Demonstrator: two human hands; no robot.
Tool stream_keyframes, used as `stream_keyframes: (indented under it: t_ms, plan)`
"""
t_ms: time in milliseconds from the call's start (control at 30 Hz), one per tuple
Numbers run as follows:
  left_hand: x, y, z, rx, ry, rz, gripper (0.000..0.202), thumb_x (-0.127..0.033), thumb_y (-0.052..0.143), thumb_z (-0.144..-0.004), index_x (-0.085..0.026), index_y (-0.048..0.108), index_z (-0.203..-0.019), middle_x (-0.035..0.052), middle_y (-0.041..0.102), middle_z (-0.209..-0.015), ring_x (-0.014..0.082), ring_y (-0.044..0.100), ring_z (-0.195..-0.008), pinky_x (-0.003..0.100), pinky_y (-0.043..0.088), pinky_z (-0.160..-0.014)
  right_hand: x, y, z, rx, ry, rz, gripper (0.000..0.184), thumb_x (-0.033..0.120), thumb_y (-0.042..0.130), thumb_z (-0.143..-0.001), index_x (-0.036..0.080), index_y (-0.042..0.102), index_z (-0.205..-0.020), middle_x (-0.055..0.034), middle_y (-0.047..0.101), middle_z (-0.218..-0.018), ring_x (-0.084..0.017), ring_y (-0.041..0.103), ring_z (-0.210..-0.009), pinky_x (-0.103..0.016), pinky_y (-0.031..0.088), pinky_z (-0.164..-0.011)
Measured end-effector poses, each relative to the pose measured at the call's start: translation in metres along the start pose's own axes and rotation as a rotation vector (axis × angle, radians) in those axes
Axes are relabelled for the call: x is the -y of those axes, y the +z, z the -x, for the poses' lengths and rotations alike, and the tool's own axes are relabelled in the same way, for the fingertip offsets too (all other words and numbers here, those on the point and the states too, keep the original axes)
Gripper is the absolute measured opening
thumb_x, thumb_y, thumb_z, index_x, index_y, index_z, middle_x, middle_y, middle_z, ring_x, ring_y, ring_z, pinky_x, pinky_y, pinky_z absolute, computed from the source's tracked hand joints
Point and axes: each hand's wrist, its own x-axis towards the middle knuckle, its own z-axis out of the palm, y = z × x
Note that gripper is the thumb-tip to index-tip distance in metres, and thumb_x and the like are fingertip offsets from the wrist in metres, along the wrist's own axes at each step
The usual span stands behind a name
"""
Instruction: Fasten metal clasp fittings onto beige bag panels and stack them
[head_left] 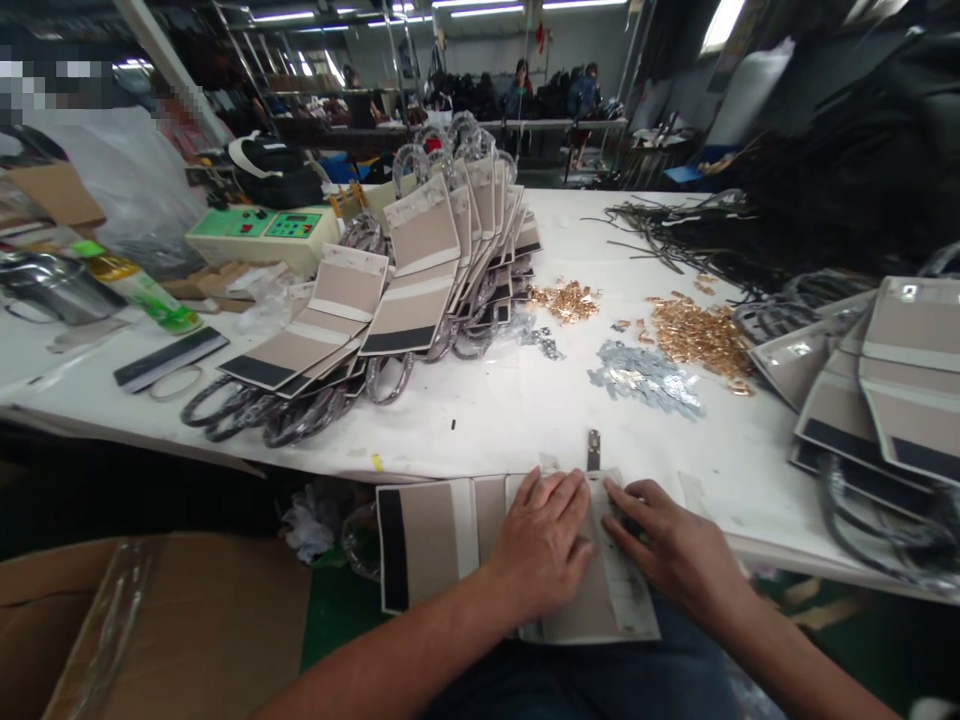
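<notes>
A beige bag panel (pixel 491 520) with pale bands and a dark end strip lies across my lap, against the table's front edge. My left hand (pixel 544 545) rests flat on its middle, fingers stretched out over the fabric. At the panel's right part, my right hand (pixel 671 545) has bent fingers against the pale strip. Something dark shows between those fingers, too hidden to name. Just beyond both hands, a small dark tab with metal fittings (pixel 594 450) sticks out from the panel's upper edge onto the table.
Stacked bag panels with wrapped handles (pixel 412 290) stand on the white table (pixel 465 430), with more panels (pixel 915 360) at right. Gold metal clips (pixel 697 335) and silver metal plates (pixel 645 380) lie in heaps. A cardboard box (pixel 202 620) is lower left. People sit far back.
</notes>
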Motion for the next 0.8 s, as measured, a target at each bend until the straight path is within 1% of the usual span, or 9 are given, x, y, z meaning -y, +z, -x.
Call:
stream_keyframes:
  t_ms: [200,367,467,533,600,667,700,733,800]
  plan:
    - [0.003,0.001,-0.001,-0.028,0.010,0.003,0.067,-0.049,0.053,-0.105,-0.021,0.041,-0.165,0.0069,0.042,-0.171,0.0286,0.042,-0.153,0.050,0.018,-0.135,0.000,-0.001,-0.003,0.019,-0.028,-0.023,0.042,0.038,0.041,-0.111,0.027,0.058,-0.148,-0.0079,0.071,-0.118,-0.021,0.078,-0.088,-0.029,0.063,-0.067]
    - [0.004,0.001,0.000,-0.047,0.028,-0.058,0.068,-0.049,0.056,-0.104,-0.023,0.040,-0.165,0.0074,0.043,-0.170,0.0287,0.043,-0.153,0.051,0.021,-0.134,0.005,-0.001,-0.004,0.047,-0.016,-0.047,0.046,0.036,0.040,-0.110,0.021,0.060,-0.148,-0.0102,0.071,-0.115,-0.026,0.078,-0.089,-0.035,0.064,-0.071]
    - [0.005,0.000,0.001,-0.032,0.038,-0.070,0.069,-0.051,0.054,-0.105,-0.023,0.038,-0.166,0.0075,0.042,-0.171,0.0288,0.042,-0.154,0.051,0.020,-0.135,-0.001,-0.003,-0.009,0.074,-0.001,-0.158,0.043,0.041,0.048,-0.108,0.026,0.067,-0.143,-0.0078,0.073,-0.117,-0.025,0.078,-0.088,-0.035,0.063,-0.075]
    - [0.007,0.000,0.001,-0.019,0.040,-0.070,0.070,-0.051,0.053,-0.105,-0.021,0.037,-0.166,0.0076,0.039,-0.172,0.0291,0.040,-0.154,0.052,0.019,-0.135,-0.018,-0.009,-0.017,0.055,0.029,-0.222,0.038,0.046,0.054,-0.105,0.030,0.073,-0.134,-0.0052,0.075,-0.116,-0.024,0.077,-0.089,-0.033,0.062,-0.080]
    - [0.008,0.001,0.001,-0.011,0.039,-0.062,0.069,-0.050,0.052,-0.105,-0.020,0.037,-0.166,0.0071,0.038,-0.172,0.0290,0.040,-0.155,0.052,0.019,-0.135,-0.047,-0.020,-0.032,-0.029,0.114,-0.221,0.037,0.051,0.058,-0.103,0.031,0.078,-0.126,-0.0048,0.077,-0.115,-0.024,0.077,-0.093,-0.032,0.060,-0.086]
    - [0.009,0.002,0.001,-0.019,0.040,-0.047,0.068,-0.050,0.053,-0.105,-0.019,0.039,-0.165,0.0065,0.039,-0.172,0.0285,0.041,-0.154,0.051,0.020,-0.135,-0.085,-0.035,-0.051,-0.114,0.271,-0.118,0.040,0.054,0.062,-0.098,0.029,0.081,-0.123,-0.0067,0.078,-0.118,-0.027,0.076,-0.099,-0.033,0.057,-0.089]
    - [0.009,0.003,0.001,-0.028,0.041,-0.040,0.068,-0.049,0.054,-0.105,-0.019,0.040,-0.164,0.0065,0.040,-0.171,0.0283,0.042,-0.154,0.051,0.020,-0.134,-0.106,-0.041,-0.061,-0.102,0.374,-0.042,0.040,0.054,0.065,-0.095,0.029,0.081,-0.123,-0.0068,0.078,-0.121,-0.028,0.075,-0.102,-0.034,0.056,-0.090]
    - [0.009,0.004,0.001,-0.038,0.043,-0.034,0.068,-0.049,0.055,-0.104,-0.019,0.041,-0.163,0.0067,0.041,-0.171,0.0282,0.042,-0.153,0.051,0.021,-0.134,-0.126,-0.046,-0.070,-0.093,0.440,-0.005,0.041,0.050,0.069,-0.092,0.025,0.083,-0.121,-0.0104,0.078,-0.120,-0.032,0.075,-0.103,-0.037,0.055,-0.090]
    - [0.009,0.005,0.001,-0.060,0.043,-0.024,0.067,-0.047,0.056,-0.103,-0.018,0.043,-0.162,0.0071,0.043,-0.170,0.0282,0.043,-0.152,0.051,0.022,-0.134,-0.160,-0.051,-0.087,-0.077,0.523,0.031,0.043,0.044,0.071,-0.090,0.017,0.083,-0.122,-0.0181,0.080,-0.112,-0.037,0.075,-0.096,-0.042,0.054,-0.083]
